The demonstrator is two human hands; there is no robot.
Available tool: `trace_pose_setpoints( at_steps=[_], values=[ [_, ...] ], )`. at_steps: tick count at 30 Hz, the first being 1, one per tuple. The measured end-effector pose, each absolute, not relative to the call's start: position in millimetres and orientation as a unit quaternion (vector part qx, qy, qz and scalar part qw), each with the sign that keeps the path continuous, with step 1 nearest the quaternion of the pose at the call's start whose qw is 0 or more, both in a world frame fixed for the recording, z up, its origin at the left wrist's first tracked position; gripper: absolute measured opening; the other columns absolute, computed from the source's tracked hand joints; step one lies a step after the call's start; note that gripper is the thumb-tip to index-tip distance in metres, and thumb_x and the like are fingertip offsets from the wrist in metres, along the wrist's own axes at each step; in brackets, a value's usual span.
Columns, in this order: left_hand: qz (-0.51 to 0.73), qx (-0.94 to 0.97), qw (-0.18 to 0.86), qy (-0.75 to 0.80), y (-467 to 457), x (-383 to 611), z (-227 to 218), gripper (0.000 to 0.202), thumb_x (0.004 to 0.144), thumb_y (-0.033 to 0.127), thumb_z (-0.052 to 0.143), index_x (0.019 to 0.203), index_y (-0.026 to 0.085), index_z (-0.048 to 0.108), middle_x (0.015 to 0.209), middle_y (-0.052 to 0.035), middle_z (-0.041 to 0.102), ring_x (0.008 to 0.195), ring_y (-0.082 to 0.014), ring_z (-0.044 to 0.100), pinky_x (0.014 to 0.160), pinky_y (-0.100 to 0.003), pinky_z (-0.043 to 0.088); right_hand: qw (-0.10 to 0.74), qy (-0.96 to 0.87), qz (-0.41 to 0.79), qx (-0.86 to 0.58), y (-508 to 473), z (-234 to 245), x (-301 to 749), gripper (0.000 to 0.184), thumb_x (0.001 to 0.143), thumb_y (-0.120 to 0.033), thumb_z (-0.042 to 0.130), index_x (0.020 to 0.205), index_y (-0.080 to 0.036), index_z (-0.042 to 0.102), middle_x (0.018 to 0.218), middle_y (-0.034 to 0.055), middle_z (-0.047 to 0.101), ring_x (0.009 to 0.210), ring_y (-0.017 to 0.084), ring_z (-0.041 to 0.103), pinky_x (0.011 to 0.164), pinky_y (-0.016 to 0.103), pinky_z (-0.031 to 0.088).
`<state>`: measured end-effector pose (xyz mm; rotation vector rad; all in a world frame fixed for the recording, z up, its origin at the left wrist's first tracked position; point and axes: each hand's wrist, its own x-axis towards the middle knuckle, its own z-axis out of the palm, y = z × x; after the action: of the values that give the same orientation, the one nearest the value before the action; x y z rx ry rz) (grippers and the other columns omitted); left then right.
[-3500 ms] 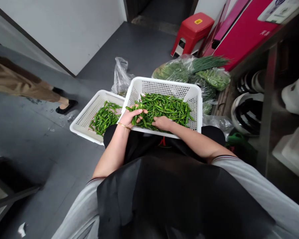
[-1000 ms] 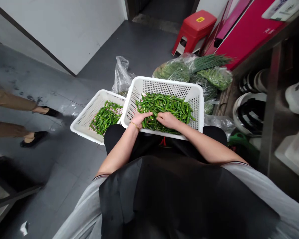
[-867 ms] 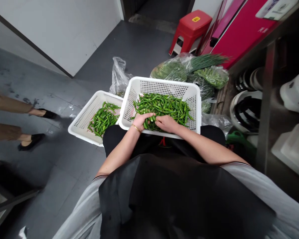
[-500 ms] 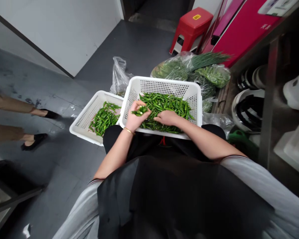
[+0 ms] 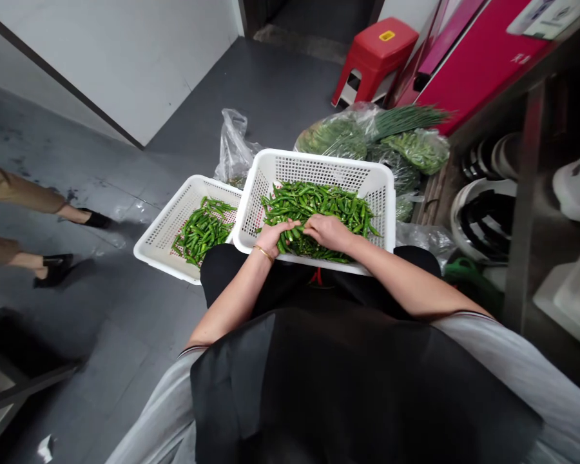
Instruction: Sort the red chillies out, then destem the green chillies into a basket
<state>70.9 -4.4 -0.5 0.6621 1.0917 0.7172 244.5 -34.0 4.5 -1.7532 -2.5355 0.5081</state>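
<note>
A white perforated basket (image 5: 328, 166) rests on my lap, heaped with green chili peppers (image 5: 328, 203). My left hand (image 5: 274, 235), with a gold bracelet at the wrist, lies at the near left of the heap, its fingers curled round a few peppers. My right hand (image 5: 328, 232) is close beside it, palm down, fingers closed in the peppers. A second white basket (image 5: 162, 235) stands on the floor to the left and holds a smaller pile of green peppers (image 5: 203, 229).
Plastic bags of greens (image 5: 367, 132) lie beyond the baskets, a red stool (image 5: 374, 55) behind them. A metal shelf with white helmets (image 5: 483, 212) runs along the right. Another person's legs and black shoes (image 5: 53, 267) stand on the wet grey floor at left.
My left hand, raised with a few peppers half a second ago, has come back down onto the heap beside my right hand. The other person's feet have shifted a little.
</note>
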Motion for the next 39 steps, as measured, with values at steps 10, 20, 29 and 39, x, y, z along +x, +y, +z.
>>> trace_pose_setpoints(
  at_steps=[10, 20, 29, 39],
  values=[
    [0.358, 0.481, 0.660, 0.453, 23.9, 29.5, 34.4, 0.026, 0.053, 0.018, 0.079, 0.073, 0.014, 0.063, 0.069, -0.0011, 0.067, 0.067, -0.0137, 0.064, 0.067, -0.027, 0.051, -0.143, -0.770, 0.148, -0.604, -8.3, 0.3, 267.7, 0.044, 0.094, -0.050, 0.048, 0.104, -0.014, 0.070, 0.106, 0.0157, 0.068, 0.090, 0.026, 0.065, 0.070, 0.032, 0.045],
    [0.212, 0.361, 0.796, 0.436, 11.8, 59.8, -4.3, 0.039, 0.055, 0.021, 0.075, 0.091, 0.010, 0.067, 0.065, -0.0038, 0.067, 0.046, -0.0105, 0.054, 0.041, -0.021, 0.035, -0.015, -0.827, 0.175, -0.533, -22.4, 10.7, 257.9, 0.026, 0.095, -0.031, 0.047, 0.096, -0.012, 0.067, 0.102, 0.0143, 0.063, 0.084, 0.019, 0.061, 0.069, 0.027, 0.042],
    [0.189, 0.659, 0.693, 0.224, -4.2, 20.0, 39.6, 0.027, 0.063, 0.029, 0.078, 0.084, 0.013, 0.070, 0.078, -0.0069, 0.071, 0.066, -0.0151, 0.064, 0.063, -0.025, 0.049, 0.180, -0.605, 0.700, -0.335, -74.6, 37.6, 240.5, 0.032, 0.086, -0.048, 0.055, 0.076, -0.017, 0.055, 0.053, -0.0056, 0.053, 0.046, 0.011, 0.056, 0.049, 0.021, 0.041],
    [0.300, 0.803, 0.148, 0.493, 4.0, -30.2, 54.8, 0.028, 0.070, 0.016, 0.063, 0.097, 0.019, 0.069, 0.095, -0.0047, 0.072, 0.091, -0.0212, 0.066, 0.085, -0.034, 0.051, 0.035, -0.756, 0.253, -0.602, -23.8, 20.4, 244.7, 0.026, 0.093, -0.037, 0.053, 0.090, -0.016, 0.069, 0.096, 0.0097, 0.070, 0.092, 0.020, 0.064, 0.081, 0.029, 0.046]
  ],
)
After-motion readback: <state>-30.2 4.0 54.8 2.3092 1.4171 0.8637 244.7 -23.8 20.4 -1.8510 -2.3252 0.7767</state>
